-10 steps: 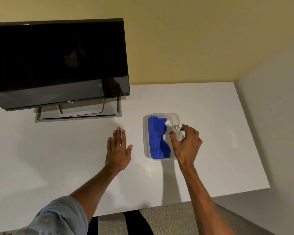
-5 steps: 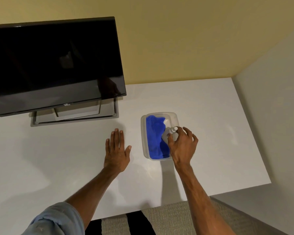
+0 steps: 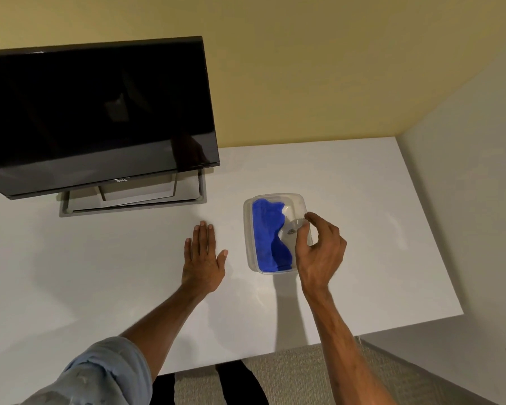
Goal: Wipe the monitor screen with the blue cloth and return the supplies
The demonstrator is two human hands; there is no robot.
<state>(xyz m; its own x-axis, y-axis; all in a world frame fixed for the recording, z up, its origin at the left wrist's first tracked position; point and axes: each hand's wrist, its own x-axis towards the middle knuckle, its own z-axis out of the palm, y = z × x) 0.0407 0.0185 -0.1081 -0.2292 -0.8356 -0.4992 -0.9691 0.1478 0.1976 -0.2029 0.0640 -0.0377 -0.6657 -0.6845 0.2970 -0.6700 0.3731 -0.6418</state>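
Observation:
The black monitor (image 3: 100, 112) stands on its grey base at the back left of the white desk (image 3: 100, 287), its screen dark. Right of it sits a clear plastic container (image 3: 247, 229) holding the crumpled blue cloth (image 3: 265, 229) and a white spray bottle (image 3: 289, 213). My right hand (image 3: 322, 252) is over the container's right side, thumb and index finger pinched on the bottle's top, which stays inside the container. My left hand (image 3: 202, 258) lies flat on the desk just left of the container, fingers apart and holding nothing.
A yellow wall runs behind the desk and a pale side wall (image 3: 465, 200) closes its right edge. The desk's front edge is near my body, with carpet (image 3: 289, 375) below it.
My right hand has stayed on the spray bottle in the container, its fingers shifting slightly around the top. The left hand has not moved from the desk.

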